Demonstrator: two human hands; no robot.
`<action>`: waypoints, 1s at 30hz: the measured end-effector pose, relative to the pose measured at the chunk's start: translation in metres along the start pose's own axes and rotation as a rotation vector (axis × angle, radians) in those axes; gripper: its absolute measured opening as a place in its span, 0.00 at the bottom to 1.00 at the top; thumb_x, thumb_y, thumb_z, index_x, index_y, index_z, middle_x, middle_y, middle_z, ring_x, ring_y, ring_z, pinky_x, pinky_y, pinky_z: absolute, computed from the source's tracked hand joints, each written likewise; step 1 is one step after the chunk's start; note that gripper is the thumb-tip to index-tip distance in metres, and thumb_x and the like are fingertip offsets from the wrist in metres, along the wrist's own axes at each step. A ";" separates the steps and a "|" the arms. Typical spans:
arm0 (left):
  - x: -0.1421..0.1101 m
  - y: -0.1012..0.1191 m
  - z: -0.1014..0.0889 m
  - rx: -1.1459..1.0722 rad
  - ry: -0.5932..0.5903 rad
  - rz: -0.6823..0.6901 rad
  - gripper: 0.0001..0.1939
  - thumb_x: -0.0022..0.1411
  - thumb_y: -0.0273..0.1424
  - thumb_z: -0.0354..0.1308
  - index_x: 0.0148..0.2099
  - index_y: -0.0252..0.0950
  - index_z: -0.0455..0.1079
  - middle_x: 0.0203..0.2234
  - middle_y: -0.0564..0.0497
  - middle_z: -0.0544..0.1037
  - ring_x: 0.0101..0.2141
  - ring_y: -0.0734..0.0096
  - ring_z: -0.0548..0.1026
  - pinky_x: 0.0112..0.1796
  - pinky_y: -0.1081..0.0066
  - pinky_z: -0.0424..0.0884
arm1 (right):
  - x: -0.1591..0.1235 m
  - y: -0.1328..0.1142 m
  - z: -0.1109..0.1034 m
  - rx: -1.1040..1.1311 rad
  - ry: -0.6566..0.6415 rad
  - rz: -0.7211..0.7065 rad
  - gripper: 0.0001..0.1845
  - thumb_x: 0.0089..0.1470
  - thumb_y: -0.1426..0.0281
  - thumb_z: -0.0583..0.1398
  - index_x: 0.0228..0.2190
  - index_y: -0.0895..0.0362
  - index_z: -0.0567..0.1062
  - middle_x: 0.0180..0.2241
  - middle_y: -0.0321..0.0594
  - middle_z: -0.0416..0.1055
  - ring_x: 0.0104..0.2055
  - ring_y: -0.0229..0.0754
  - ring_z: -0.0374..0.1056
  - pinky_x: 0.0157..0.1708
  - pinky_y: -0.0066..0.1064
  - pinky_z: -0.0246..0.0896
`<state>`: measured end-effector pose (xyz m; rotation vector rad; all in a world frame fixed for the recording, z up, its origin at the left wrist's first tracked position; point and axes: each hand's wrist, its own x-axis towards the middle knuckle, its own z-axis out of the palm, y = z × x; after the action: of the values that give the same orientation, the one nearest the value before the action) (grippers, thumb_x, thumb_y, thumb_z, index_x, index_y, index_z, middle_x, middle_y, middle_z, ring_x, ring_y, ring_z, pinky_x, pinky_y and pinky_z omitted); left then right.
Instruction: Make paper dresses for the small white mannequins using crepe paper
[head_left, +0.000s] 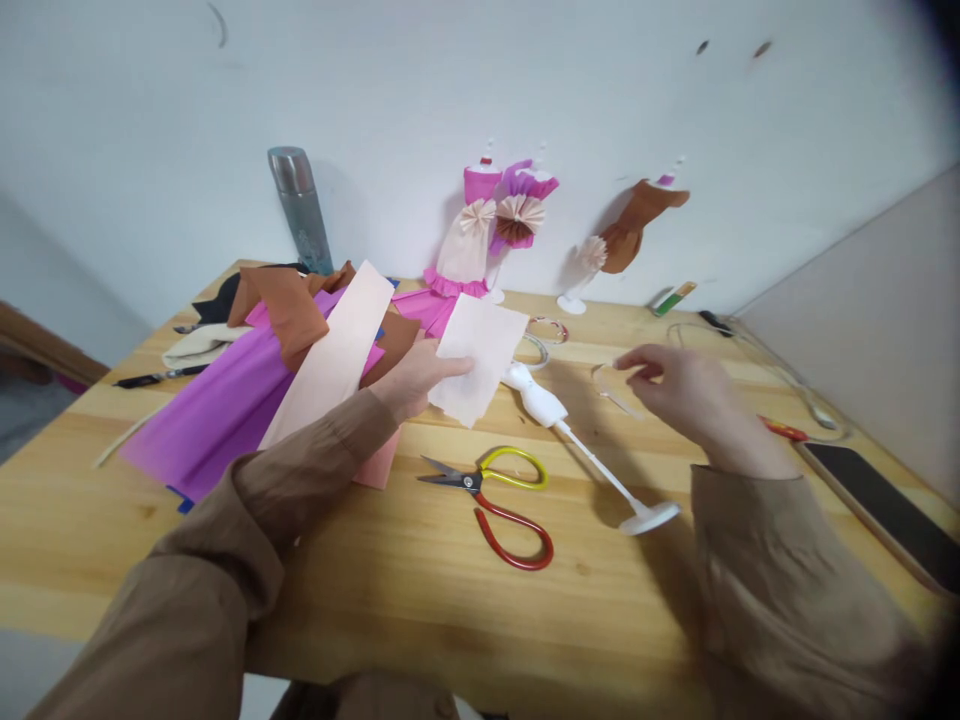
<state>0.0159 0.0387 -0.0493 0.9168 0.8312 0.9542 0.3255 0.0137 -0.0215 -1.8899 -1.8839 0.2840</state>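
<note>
My left hand (415, 378) grips a cream sheet of crepe paper (484, 350), thumb on top and fingers beneath. My right hand (679, 395) is raised over the table with finger and thumb pinched together. A thin, pale, curved strip (619, 398) hangs at its fingertips, too faint to name surely. Between the hands a small white mannequin (536, 395) on a stand lies on its side. Open-bladed scissors (469, 482) with one yellow and one red handle lie nearer me.
Crepe paper strips (225, 420) in purple, brown and cream are heaped at left. Behind stand a flask (300, 205) and dressed mannequins (469, 235). Ring-shaped rolls (550, 328) lie beyond the white mannequin. At right are a phone (874, 500), a cable (802, 385) and a green-orange box (675, 298).
</note>
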 end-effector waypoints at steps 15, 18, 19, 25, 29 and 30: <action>-0.002 0.029 -0.005 -0.025 0.042 0.110 0.18 0.43 0.29 0.69 0.39 0.29 0.75 0.32 0.43 0.82 0.35 0.58 0.80 0.38 0.64 0.75 | -0.011 -0.027 0.041 0.428 -0.616 0.018 0.18 0.45 0.55 0.64 0.19 0.55 0.69 0.14 0.28 0.58 0.16 0.31 0.52 0.18 0.26 0.47; -0.007 0.046 -0.006 -0.049 0.100 0.263 0.18 0.44 0.27 0.68 0.40 0.31 0.74 0.34 0.46 0.82 0.41 0.57 0.79 0.44 0.63 0.75 | -0.020 -0.052 0.044 0.651 -0.379 0.028 0.20 0.44 0.55 0.65 0.18 0.56 0.67 0.14 0.29 0.60 0.15 0.31 0.54 0.16 0.25 0.49; -0.010 0.052 -0.005 -0.044 0.114 0.304 0.16 0.45 0.27 0.67 0.39 0.31 0.74 0.34 0.46 0.82 0.42 0.57 0.79 0.45 0.63 0.74 | -0.022 -0.061 0.046 0.714 -0.270 0.011 0.19 0.43 0.55 0.66 0.19 0.55 0.67 0.15 0.30 0.63 0.16 0.32 0.57 0.17 0.26 0.53; -0.037 0.082 0.003 0.037 0.178 0.436 0.13 0.46 0.26 0.65 0.37 0.31 0.74 0.33 0.47 0.81 0.42 0.58 0.78 0.44 0.63 0.75 | -0.015 -0.095 0.067 0.833 0.201 -0.109 0.12 0.46 0.61 0.65 0.22 0.55 0.70 0.18 0.34 0.69 0.19 0.36 0.64 0.22 0.30 0.61; -0.047 0.088 0.005 0.219 0.177 0.432 0.09 0.47 0.28 0.64 0.34 0.33 0.74 0.27 0.51 0.79 0.34 0.63 0.78 0.35 0.67 0.74 | -0.007 -0.096 0.097 0.867 0.088 -0.102 0.18 0.45 0.56 0.65 0.19 0.54 0.65 0.14 0.32 0.65 0.17 0.36 0.62 0.20 0.30 0.58; -0.048 0.089 0.004 0.287 0.174 0.429 0.07 0.47 0.29 0.64 0.33 0.33 0.74 0.25 0.51 0.78 0.31 0.66 0.77 0.33 0.69 0.73 | -0.006 -0.095 0.104 0.874 0.061 -0.105 0.19 0.45 0.56 0.64 0.19 0.54 0.64 0.14 0.32 0.65 0.17 0.36 0.62 0.20 0.30 0.57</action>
<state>-0.0247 0.0192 0.0418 1.3077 0.9553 1.3221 0.1933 0.0218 -0.0708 -1.1810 -1.4448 0.8403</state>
